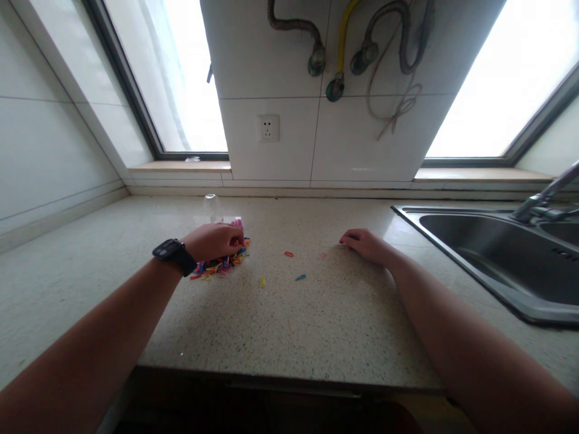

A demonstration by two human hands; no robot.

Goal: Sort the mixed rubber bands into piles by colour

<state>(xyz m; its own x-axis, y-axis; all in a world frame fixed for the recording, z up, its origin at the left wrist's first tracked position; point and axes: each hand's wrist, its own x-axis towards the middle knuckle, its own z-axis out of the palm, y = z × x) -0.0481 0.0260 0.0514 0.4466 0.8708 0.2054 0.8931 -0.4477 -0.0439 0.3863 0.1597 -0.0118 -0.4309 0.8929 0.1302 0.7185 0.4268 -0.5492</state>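
A heap of small colourful bands (221,264) lies on the speckled countertop (280,319). My left hand (215,240), with a black watch on its wrist, rests on top of the heap, fingers curled over it; whether it pinches a band I cannot tell. A few loose bands lie apart on the counter: a red one (288,254), a yellow one (262,281) and a blue one (301,277). My right hand (364,243) lies palm down on the counter to the right, fingertips close to a pale pink band (322,255), holding nothing.
A clear glass object (211,206) stands just behind the heap. A steel sink (497,259) with a tap (547,196) is set into the counter at the right. A wall socket (267,128) and hoses hang on the tiled wall behind.
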